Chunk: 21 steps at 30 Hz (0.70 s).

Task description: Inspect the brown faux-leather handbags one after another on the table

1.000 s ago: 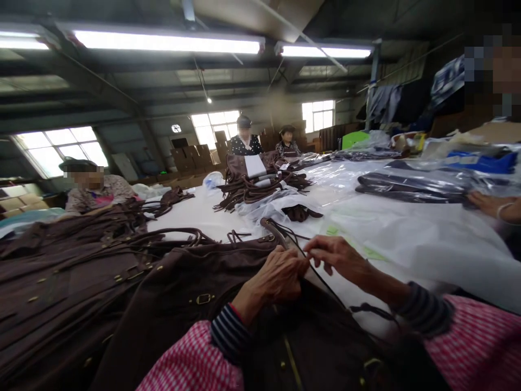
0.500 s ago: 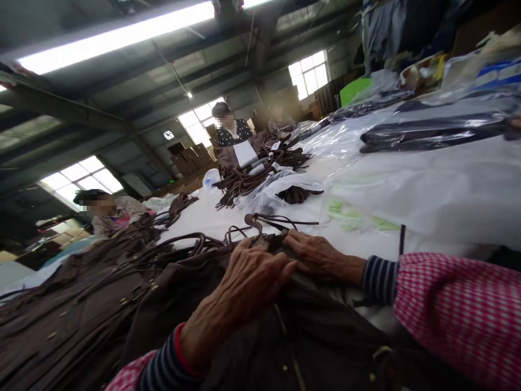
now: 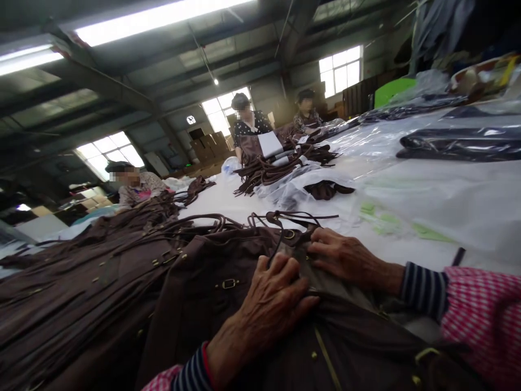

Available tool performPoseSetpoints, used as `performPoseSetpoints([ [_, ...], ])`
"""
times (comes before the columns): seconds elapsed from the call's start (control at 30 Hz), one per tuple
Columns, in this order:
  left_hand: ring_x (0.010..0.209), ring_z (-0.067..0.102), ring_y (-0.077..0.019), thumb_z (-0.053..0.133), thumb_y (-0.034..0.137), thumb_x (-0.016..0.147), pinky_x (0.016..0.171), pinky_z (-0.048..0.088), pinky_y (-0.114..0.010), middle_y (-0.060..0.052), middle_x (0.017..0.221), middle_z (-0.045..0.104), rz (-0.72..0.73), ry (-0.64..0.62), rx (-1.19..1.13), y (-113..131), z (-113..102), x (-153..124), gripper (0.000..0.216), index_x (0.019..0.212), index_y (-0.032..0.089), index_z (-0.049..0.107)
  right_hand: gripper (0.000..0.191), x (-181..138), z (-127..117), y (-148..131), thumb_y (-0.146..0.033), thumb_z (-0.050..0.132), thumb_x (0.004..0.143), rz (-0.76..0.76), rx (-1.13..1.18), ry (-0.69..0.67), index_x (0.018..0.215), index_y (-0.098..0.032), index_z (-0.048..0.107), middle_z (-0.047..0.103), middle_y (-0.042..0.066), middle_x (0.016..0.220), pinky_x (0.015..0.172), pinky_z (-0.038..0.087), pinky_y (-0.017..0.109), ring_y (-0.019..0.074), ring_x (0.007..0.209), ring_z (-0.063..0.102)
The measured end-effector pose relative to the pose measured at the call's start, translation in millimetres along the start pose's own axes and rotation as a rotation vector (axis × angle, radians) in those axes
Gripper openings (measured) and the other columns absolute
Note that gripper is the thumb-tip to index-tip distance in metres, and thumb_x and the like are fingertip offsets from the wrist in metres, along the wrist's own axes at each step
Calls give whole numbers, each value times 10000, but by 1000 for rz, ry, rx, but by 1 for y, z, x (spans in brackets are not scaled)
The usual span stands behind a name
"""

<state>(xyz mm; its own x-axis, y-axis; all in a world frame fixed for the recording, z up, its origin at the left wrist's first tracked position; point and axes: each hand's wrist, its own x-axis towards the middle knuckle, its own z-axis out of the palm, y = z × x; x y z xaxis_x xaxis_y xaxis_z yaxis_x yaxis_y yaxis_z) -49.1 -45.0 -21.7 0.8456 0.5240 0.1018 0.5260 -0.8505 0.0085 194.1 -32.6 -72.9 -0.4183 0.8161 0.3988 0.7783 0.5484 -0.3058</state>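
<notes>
Across the front lies a dark brown bag (image 3: 211, 266) with brass buckles, rivets, a zipper and thin straps. My left hand (image 3: 272, 301) rests over its opening edge, fingers bent round the material and thumb pointing right. Just beyond it on the right, my right hand (image 3: 350, 258) has its fingers curled onto the greyish inner side of the bag, near a brass ring (image 3: 289, 234). The tips of my left fingers are hidden behind the edge. A thin brown strap (image 3: 280, 216) loops up behind my hands.
More brown bags (image 3: 61, 293) lie piled at the left. Bundled brown straps (image 3: 285, 163) sit on the white table (image 3: 211, 201). A plastic-wrapped dark item (image 3: 459, 144) and green scraps (image 3: 385, 220) lie at the right. Three people (image 3: 246, 122) work around the far side.
The view has swung left, so things appear further right. My hands have drawn apart a little, the left one coming nearer to me, exposing the ring and the greyish inside.
</notes>
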Motion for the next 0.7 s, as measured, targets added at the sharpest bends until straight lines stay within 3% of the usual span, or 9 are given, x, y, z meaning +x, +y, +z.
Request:
performPoseSetpoints([
  [0.17,1421,320,-267,428,494,1042,1080,261,-497,-52,1455,531,40,50,-22,-2,0,3,333,1051,250,654,187,13,9,-7,-135,458,983,-12,-82,-78,922,-169,632,596,63,934,648,431,275,180,803,585],
  [0.33,1243,516,-214,399,547,1038,1071,261,-458,-29,1081,711,-12,35,-171,-4,1,7,406,937,227,628,167,21,6,-17,-86,484,937,-84,-301,-212,913,-139,640,642,102,928,599,376,296,206,774,599],
  [0.5,1126,566,-201,353,410,1081,1061,256,-474,1,1034,699,-64,72,-204,-4,2,13,386,895,229,639,167,31,-10,-21,-116,509,924,45,-253,-305,1046,-140,621,683,112,1042,626,412,284,211,847,654],
  [0.6,1086,573,-204,335,339,1081,1044,275,-500,4,1005,687,-87,87,-179,-1,2,16,391,863,220,637,139,41,-19,-24,-165,597,869,64,-209,-392,1000,-153,641,716,110,1025,675,451,284,235,894,681],
  [0.7,1091,572,-214,316,319,1079,1023,311,-520,7,1018,683,-114,104,-181,1,0,17,392,878,226,639,128,46,-19,-32,-188,618,848,88,-242,-391,958,-143,666,731,141,1011,670,468,306,268,862,702],
])
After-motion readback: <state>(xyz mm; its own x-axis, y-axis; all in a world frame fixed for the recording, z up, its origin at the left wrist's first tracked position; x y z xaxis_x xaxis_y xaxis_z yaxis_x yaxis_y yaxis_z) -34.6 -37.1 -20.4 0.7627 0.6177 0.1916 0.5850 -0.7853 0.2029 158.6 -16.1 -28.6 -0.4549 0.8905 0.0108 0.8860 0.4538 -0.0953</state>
